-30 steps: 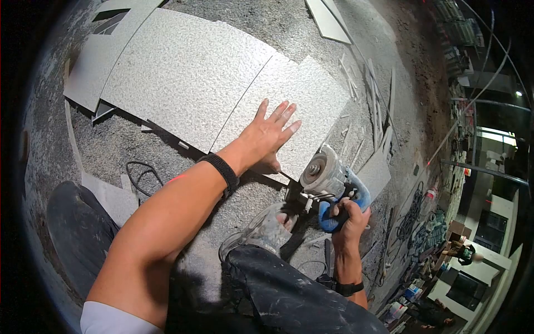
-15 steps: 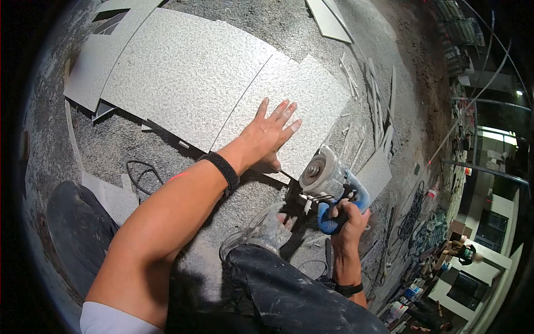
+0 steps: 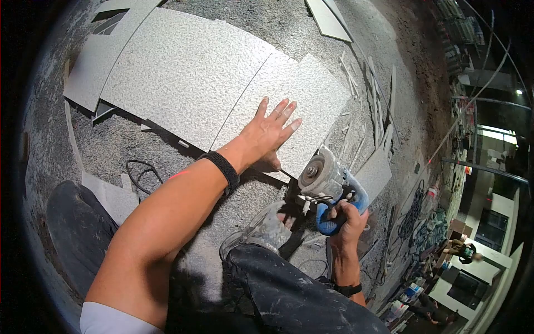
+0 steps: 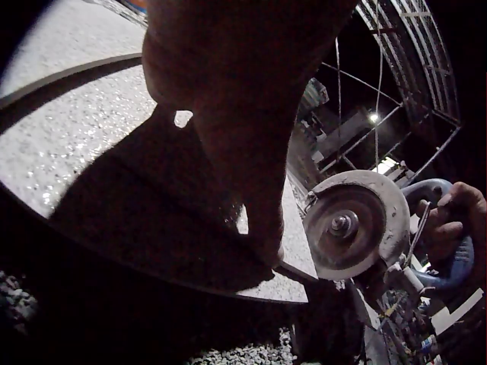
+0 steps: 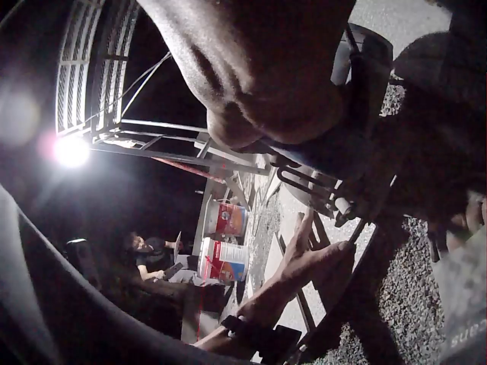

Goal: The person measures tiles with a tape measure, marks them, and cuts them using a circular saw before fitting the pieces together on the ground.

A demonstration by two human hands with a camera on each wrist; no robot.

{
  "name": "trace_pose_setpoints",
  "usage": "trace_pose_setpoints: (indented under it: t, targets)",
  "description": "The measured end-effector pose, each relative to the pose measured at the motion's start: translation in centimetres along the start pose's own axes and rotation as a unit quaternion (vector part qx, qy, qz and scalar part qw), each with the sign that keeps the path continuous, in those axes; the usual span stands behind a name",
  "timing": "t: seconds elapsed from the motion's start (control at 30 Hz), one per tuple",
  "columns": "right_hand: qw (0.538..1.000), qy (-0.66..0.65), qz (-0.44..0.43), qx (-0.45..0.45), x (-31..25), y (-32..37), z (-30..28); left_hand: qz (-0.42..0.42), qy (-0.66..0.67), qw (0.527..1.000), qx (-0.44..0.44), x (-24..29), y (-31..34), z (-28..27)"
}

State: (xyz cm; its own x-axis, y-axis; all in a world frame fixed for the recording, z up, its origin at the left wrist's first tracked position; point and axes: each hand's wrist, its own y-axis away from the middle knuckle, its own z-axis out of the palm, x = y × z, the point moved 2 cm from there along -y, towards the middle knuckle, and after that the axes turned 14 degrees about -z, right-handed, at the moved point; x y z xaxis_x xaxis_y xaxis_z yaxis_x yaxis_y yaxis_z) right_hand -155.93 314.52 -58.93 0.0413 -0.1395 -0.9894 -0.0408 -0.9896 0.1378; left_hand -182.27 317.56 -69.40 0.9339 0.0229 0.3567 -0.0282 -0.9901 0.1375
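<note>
My left hand (image 3: 266,135) presses flat with spread fingers on a speckled pale slab (image 3: 320,94), its thumb by the near edge. In my right hand (image 3: 350,221) is a dusty handheld disc cutter (image 3: 334,181), gripped by its blue loop handle. The cutter's round blade (image 3: 311,169) faces the slab, right beside its near right corner. Seen from the left wrist, the blade (image 4: 341,223) stands upright next to that corner, partly covered by its guard (image 4: 392,217). My right wrist view shows the gripping hand (image 5: 266,114) from behind, the blade hidden.
A larger slab (image 3: 183,72) adjoins on the left. Thin offcut strips (image 3: 375,106) lie to the right on gravel. A sandalled foot (image 3: 272,228) is close below the cutter. A black cable (image 3: 146,173) loops at left. Buckets (image 5: 222,260) and another person (image 5: 156,258) are farther off.
The disc cutter and my right hand have drifted very slightly left. My left hand stays in the same place on the slab.
</note>
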Motion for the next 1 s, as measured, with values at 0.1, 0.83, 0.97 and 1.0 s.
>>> trace_pose_setpoints:
  t: [0.1, 0.83, 0.97, 1.0]
  targets:
    - [1.000, -0.003, -0.005, -0.001, 0.0, 0.1, 0.0, 0.000, 0.006, 1.000, 0.001, 0.0, 0.0, 0.0]
    - [0.997, -0.029, 0.007, 0.068, -2.7, -0.5, -4.5, 0.018, 0.039, 0.999, 0.011, -0.2, -0.1, 0.1]
    - [0.996, 0.056, 0.029, 0.064, -5.1, -2.7, -10.0, 0.023, 0.018, 1.000, -0.006, 0.0, -0.4, -0.4]
    - [0.995, 0.054, 0.022, 0.075, -5.4, -3.4, -11.7, 0.018, 0.014, 1.000, -0.016, 0.1, -0.5, -0.4]
